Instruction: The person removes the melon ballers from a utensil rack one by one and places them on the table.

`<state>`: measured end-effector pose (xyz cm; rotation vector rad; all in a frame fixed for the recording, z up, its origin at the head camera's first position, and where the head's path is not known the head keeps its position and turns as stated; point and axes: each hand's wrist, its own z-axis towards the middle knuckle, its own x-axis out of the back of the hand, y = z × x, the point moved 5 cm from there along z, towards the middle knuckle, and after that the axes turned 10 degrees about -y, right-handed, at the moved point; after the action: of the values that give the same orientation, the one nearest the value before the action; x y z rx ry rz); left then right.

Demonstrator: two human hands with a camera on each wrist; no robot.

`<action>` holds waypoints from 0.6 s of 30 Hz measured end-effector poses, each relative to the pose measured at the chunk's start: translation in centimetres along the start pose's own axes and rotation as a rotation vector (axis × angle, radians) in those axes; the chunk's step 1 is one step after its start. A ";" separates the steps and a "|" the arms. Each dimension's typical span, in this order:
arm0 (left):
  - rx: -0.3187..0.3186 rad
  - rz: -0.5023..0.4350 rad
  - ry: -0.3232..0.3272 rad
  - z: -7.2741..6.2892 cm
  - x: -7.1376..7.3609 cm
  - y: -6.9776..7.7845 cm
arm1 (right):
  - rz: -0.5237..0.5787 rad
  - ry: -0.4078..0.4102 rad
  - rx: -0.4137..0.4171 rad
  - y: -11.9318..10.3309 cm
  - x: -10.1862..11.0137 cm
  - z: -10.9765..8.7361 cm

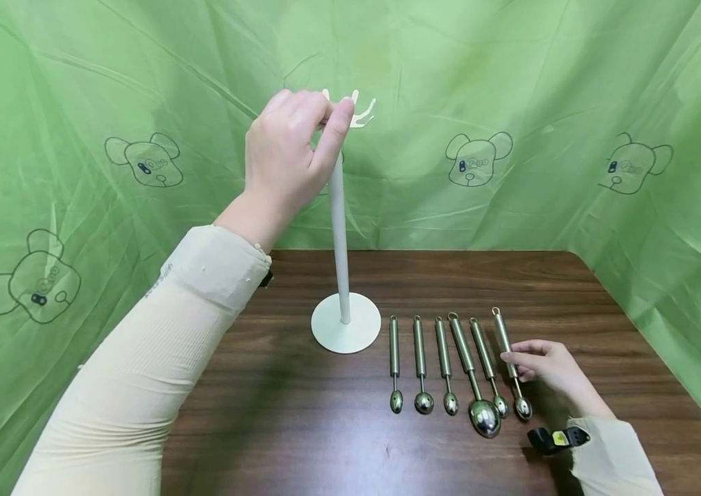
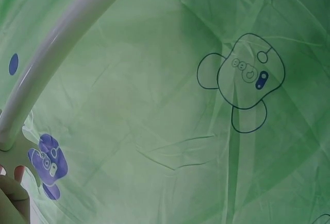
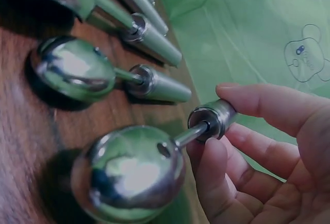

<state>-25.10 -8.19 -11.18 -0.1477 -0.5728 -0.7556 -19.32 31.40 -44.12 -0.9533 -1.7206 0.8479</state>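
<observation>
A white stand [image 1: 339, 241] with a round base rises from the table, prongs [image 1: 363, 116] spreading from its top. My left hand [image 1: 291, 141] grips this top, thumb and bent fingers at the prongs; part of the top is hidden behind the hand. In the left wrist view, a finger [image 2: 13, 203] lies right at the pronged piece. My right hand [image 1: 551, 368] pinches the handle of the rightmost metal melon baller [image 1: 503, 331] between thumb and fingers. Its shiny round scoop [image 3: 129, 175] looms large in the right wrist view, beside a neighbouring scoop [image 3: 75, 69].
To the left of the pinched one, several metal scoops lie in a row, among them a larger one [image 1: 485, 417]. The brown wooden table [image 1: 301, 427] ends at green cloth walls [image 1: 400, 193] printed with bear heads. A black wrist strap [image 1: 551, 441] sits by the right sleeve.
</observation>
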 end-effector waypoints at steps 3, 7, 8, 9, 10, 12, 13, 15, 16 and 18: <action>-0.006 0.000 0.002 0.0 0.0 0.0 | -0.028 -0.006 -0.010 0.1 -0.1 0.2; -0.004 -0.002 0.004 0.0 0.0 0.0 | -0.038 -0.017 -0.024 0.3 -0.2 0.6; -0.004 -0.003 0.003 0.0 0.0 0.0 | -0.039 -0.019 -0.029 0.3 -0.2 0.6; -0.003 -0.002 0.003 0.0 0.0 0.0 | -0.043 -0.021 -0.032 0.3 -0.2 0.7; -0.002 -0.002 0.003 0.0 0.0 -0.1 | -0.045 -0.025 -0.035 0.4 -0.2 0.8; -0.001 -0.001 0.001 0.0 0.0 -0.1 | -0.065 -0.029 -0.038 0.5 -0.2 1.0; 0.000 0.000 0.000 0.0 0.0 -0.1 | -0.081 -0.027 -0.041 0.5 -0.2 1.1; -0.001 0.000 -0.002 0.0 -0.1 -0.1 | -0.116 -0.022 -0.047 0.5 -0.1 1.2; -0.002 -0.001 -0.003 -0.1 -0.1 -0.1 | -0.141 -0.021 -0.050 0.6 -0.1 1.3; -0.004 -0.001 -0.005 -0.1 -0.1 -0.1 | -0.195 -0.016 -0.057 0.5 -0.1 1.3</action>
<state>-25.17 -8.20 -11.31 -0.1528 -0.5759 -0.7576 -20.46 31.42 -44.99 -0.8027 -1.8264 0.6838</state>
